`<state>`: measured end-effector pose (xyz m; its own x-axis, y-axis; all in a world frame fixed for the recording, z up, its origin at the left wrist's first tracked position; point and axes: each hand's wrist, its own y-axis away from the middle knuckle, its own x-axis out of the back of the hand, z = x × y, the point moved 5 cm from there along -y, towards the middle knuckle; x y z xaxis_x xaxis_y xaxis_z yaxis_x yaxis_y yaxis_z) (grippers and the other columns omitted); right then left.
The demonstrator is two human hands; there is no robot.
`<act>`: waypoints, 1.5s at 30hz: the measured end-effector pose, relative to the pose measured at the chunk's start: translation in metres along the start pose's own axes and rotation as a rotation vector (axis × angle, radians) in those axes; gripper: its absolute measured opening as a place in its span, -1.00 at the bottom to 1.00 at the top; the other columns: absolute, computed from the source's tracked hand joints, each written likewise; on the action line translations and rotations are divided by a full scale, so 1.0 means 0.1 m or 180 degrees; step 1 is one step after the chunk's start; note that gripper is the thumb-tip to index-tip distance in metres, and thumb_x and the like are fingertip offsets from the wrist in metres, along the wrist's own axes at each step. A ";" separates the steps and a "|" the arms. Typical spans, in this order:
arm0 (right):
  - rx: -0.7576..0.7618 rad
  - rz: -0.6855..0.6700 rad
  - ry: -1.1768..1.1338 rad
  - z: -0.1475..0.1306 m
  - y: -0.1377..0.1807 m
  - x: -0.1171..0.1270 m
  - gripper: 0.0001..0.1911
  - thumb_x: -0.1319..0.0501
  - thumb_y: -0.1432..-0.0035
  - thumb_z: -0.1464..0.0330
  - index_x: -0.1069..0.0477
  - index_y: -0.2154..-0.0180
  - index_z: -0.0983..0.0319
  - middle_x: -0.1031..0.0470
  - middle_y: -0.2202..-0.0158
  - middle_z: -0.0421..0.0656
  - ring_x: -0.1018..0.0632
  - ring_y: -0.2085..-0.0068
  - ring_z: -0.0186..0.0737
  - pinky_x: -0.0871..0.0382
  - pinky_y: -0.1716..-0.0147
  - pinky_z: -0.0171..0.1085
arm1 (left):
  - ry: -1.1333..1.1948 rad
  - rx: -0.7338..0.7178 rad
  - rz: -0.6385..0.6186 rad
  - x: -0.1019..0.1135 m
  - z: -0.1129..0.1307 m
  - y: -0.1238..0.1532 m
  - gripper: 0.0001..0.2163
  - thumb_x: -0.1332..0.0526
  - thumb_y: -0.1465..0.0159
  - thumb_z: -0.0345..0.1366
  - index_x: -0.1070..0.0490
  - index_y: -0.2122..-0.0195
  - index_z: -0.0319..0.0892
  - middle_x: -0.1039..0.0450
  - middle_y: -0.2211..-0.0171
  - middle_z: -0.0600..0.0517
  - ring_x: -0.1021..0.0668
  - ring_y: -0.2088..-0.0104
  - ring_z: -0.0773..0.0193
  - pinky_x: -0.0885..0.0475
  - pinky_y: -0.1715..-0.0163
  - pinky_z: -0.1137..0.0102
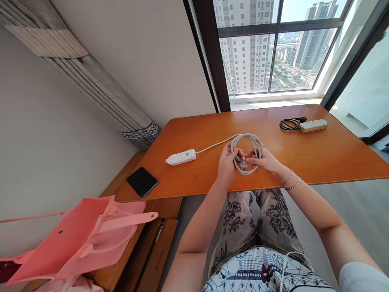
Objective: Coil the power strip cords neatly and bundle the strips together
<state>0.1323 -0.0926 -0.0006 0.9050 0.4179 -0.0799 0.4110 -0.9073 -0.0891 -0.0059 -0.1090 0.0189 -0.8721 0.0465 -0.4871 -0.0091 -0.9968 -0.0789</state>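
A white power cord [247, 172], wound into several round loops, is held between my two hands just above the near part of the table. My left hand [227, 161] closes around the left side of the loops. On the other side, my right hand [261, 159] pinches at the coil with its fingers near the plug [242, 163], which lies inside the ring. From the coil, the cord runs left to a white power strip [181, 157] resting on the tabletop.
The brown wooden table [209, 178] stands before a window. A black phone or tablet [142, 181] lies at its left end. At the back right is a second power strip [314, 125] with a coiled black cord [289, 124]. A pink bag [79, 231] sits at lower left.
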 end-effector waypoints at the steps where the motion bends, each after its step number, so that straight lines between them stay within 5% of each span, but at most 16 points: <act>1: -0.0042 -0.0063 -0.0095 -0.01 0.01 0.00 -0.47 -0.52 0.15 -0.03 -0.41 0.39 0.23 -0.45 0.52 -0.28 -0.46 0.52 -0.36 -0.41 0.48 -0.32 | -0.0030 0.0001 -0.0073 0.00 0.02 0.00 -0.67 -0.41 -0.06 -0.18 -0.33 0.23 -0.10 -0.40 0.55 0.20 -0.46 0.57 0.40 -0.46 0.41 0.43; 15: -0.0074 0.0557 -0.0702 -0.08 -0.04 0.11 -0.26 -0.31 0.10 -0.34 -0.09 0.56 0.13 0.06 0.70 -0.41 -0.07 0.66 -0.44 -0.19 0.62 -0.32 | -0.0650 -0.0378 -0.0394 0.01 0.00 0.00 -0.59 -0.41 -0.15 0.08 -0.43 0.23 -0.14 -0.31 0.58 0.17 -0.45 0.55 0.37 -0.39 0.49 0.45; 23: 0.0083 0.0496 -0.0943 -0.12 -0.03 0.07 -0.33 -0.31 0.04 -0.30 -0.20 0.47 0.14 0.11 0.68 -0.43 -0.03 0.66 -0.44 -0.22 0.62 -0.33 | -0.1237 -0.0508 -0.0410 0.09 -0.07 -0.03 -0.61 -0.37 -0.21 0.04 -0.40 0.13 -0.11 -0.47 0.51 0.13 -0.56 0.46 0.33 -0.44 0.40 0.45; 27: -0.0052 0.0481 -0.0872 -0.07 -0.02 0.07 -0.30 -0.23 0.03 -0.36 -0.19 0.50 0.14 0.06 0.72 -0.42 -0.07 0.68 -0.42 -0.24 0.62 -0.31 | -0.1322 -0.0456 -0.0316 0.14 -0.11 -0.03 -0.58 -0.33 -0.21 0.11 -0.38 0.14 -0.12 -0.39 0.61 0.19 -0.49 0.62 0.35 -0.35 0.59 0.48; 31: -0.0071 0.0780 -0.0684 -0.07 -0.01 0.15 -0.27 -0.25 0.07 -0.37 -0.12 0.57 0.12 0.07 0.75 -0.40 -0.10 0.70 -0.40 -0.18 0.65 -0.29 | -0.1133 -0.0092 -0.0674 0.12 -0.13 -0.02 -0.56 -0.34 -0.18 0.16 -0.32 0.26 -0.11 -0.35 0.63 0.21 -0.43 0.68 0.39 -0.29 0.66 0.50; 34: 0.0061 0.0874 -0.0537 -0.13 0.00 0.18 -0.28 -0.27 0.07 -0.35 -0.14 0.59 0.12 0.05 0.74 -0.39 -0.09 0.69 -0.41 -0.12 0.66 -0.29 | -0.0911 0.0125 -0.0972 0.12 -0.11 -0.01 -0.54 -0.40 -0.12 0.13 -0.29 0.32 -0.12 -0.43 0.60 0.15 -0.54 0.59 0.32 -0.43 0.52 0.46; 39: 0.0138 0.0519 -0.0148 -0.19 -0.01 0.07 -0.25 -0.22 0.05 -0.38 -0.12 0.62 0.13 -0.01 0.74 -0.36 -0.10 0.68 -0.42 -0.05 0.68 -0.31 | -0.0847 0.0551 -0.1316 0.08 -0.06 -0.03 -0.54 -0.49 -0.03 0.05 -0.38 0.28 -0.16 -0.57 0.46 -0.01 -0.65 0.45 0.19 -0.53 0.36 0.35; 42: 0.0154 0.0434 0.0023 -0.21 -0.01 0.05 -0.24 -0.20 0.05 -0.39 -0.11 0.61 0.14 0.00 0.72 -0.36 -0.09 0.68 -0.44 -0.03 0.69 -0.32 | -0.0800 0.0494 -0.1162 0.04 0.04 -0.11 -0.47 -0.47 -0.01 0.10 -0.43 0.15 -0.14 -0.60 0.33 -0.03 -0.62 0.51 0.26 -0.49 0.48 0.41; 45: 0.0142 0.0301 0.0223 -0.21 -0.02 0.04 -0.24 -0.19 0.04 -0.39 -0.11 0.61 0.15 -0.01 0.70 -0.36 -0.09 0.67 -0.45 -0.03 0.70 -0.34 | -0.1059 0.0462 -0.1119 -0.01 0.11 -0.18 -0.49 -0.35 -0.11 0.20 -0.45 0.21 -0.18 -0.54 0.43 0.02 -0.45 0.65 0.41 -0.25 0.67 0.50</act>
<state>0.1375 -0.0903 0.0206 0.9456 0.3248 -0.0208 0.3196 -0.9387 -0.1288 -0.0105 -0.0914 0.0307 -0.9126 0.3815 -0.1472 -0.3775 -0.9244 -0.0552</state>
